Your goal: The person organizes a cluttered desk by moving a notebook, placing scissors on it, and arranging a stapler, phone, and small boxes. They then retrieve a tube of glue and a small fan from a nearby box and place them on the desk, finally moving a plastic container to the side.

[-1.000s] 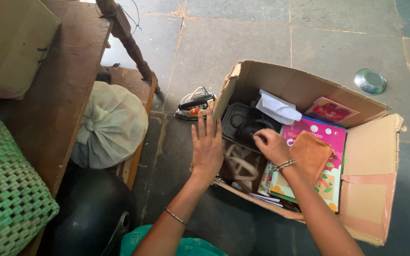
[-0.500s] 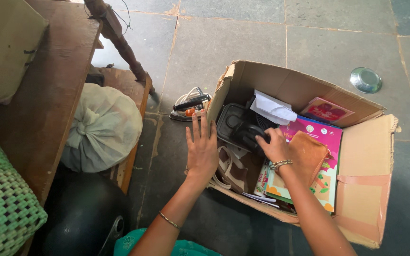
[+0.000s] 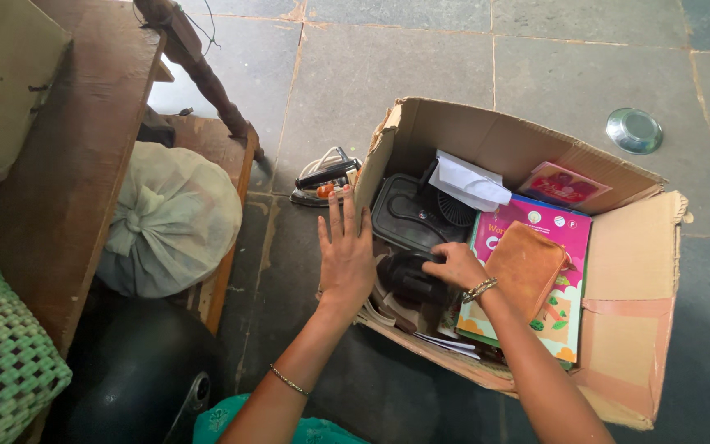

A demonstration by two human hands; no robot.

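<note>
- Left hand (image 3: 347,259): flat, fingers spread and pointing away from the person, palm laid against the near left wall of the cardboard box (image 3: 630,263); it grips nothing
- Right hand (image 3: 456,265): inside the box, fingers curled down over a black rounded object (image 3: 408,278) (its kind cannot be told); whether the fingers truly clamp it or only rest on it cannot be told; a beaded bracelet sits at that wrist
- Black rounded object: low in the box, just left of the right hand and just right of the left hand, between the two
- Black flat case (image 3: 408,215): just beyond the right hand, deeper in the box
- White folded paper (image 3: 470,182): beyond the case, leaning at the far wall
- Tan pouch (image 3: 526,265): just right of the right hand, lying on a pink book (image 3: 564,230)
- Small pink card (image 3: 564,185): well beyond the pouch, in the far right corner
- Clothes iron (image 3: 322,179): on the stone floor outside the box, beyond the left hand
- Tied cloth bundle (image 3: 170,218): well to the left of the left hand, beside a wooden bench (image 3: 67,173)
- Steel bowl (image 3: 633,130): on the floor, far beyond the box
</note>
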